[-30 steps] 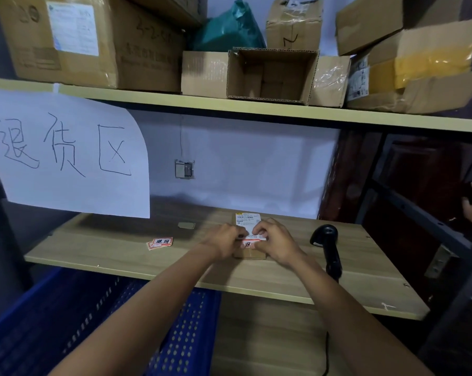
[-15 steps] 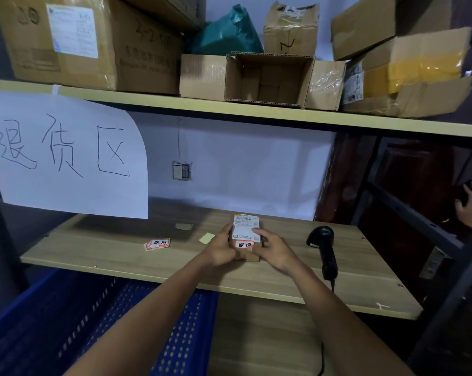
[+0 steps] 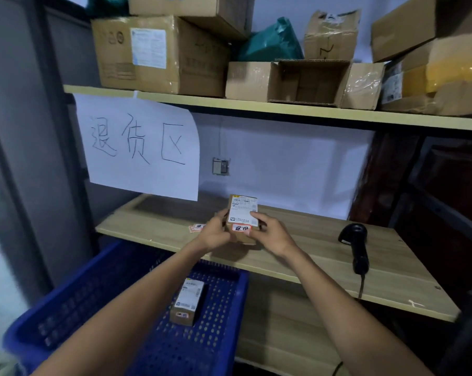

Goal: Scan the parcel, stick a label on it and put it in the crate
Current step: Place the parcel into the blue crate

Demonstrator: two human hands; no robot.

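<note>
Left hand (image 3: 215, 236) and right hand (image 3: 271, 234) grip the parcel (image 3: 243, 211) by its sides over the shelf (image 3: 324, 256), label (image 3: 241, 228) stuck near its front edge. A dragging thumb could peel it; a loose carry might miss the crate (image 3: 74, 294).

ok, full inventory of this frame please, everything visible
held parcel: 1, brown with white label and red-edged sticker, gripped above the lower shelf
crate: 1, blue, below the lower shelf, left
second parcel: 1, brown with white label, in the crate
scanner: 1, black, on the lower shelf, right
stickers: count unclear, red and white, on the lower shelf left of the held parcel
sign: 1, white with handwriting, hanging from the upper shelf
boxes: several, brown, on the upper shelf
bag: 1, green, among the boxes
socket: 1, grey, on the wall
left hand: 1, grips the held parcel's left side
right hand: 1, grips its right side
</note>
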